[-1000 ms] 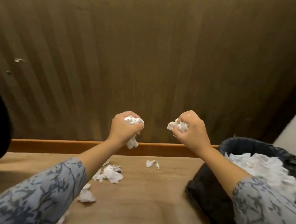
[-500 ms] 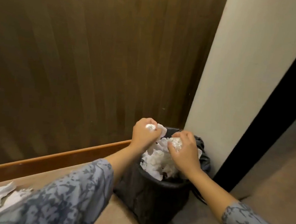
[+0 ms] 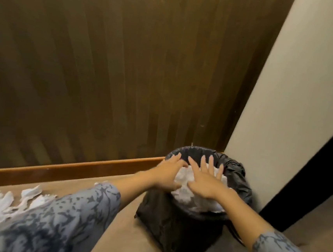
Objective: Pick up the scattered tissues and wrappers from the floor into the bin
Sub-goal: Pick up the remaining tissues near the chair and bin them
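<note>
left hand: spread flat, fingers apart, palm down over the left part of the bin mouth; fingertips reach to the far-left rim; holds nothing that shows
right hand: also spread flat, fingers fanned and apart, palm down on the white pile inside the bin; nothing gripped
hands to each other: side by side, just beside one another, thumbs near but a strip of white tissue shows between them
bin: black, round, lined with a black bag whose edge folds over the rim; stands on the floor in the far-right corner, where the wood wall meets the pale wall
tissues in bin: crumpled white mass, filling the bin to about rim level; both palms lie on top of it
tissues on floor: loose white scraps at near left, well apart from the bin, partly hidden by the left sleeve; whether any are wrappers, cannot tell
sleeves: grey-blue with a dark mottled print, on both forearms; the wrists are bare
floor: tan, smooth
skirting board: orange-brown wood strip along the foot of the wall, running from far left up to the bin
wood wall: dark brown vertical panelling, fills the far side
pale wall: cream, at right, with a dark edge on its right side
</note>
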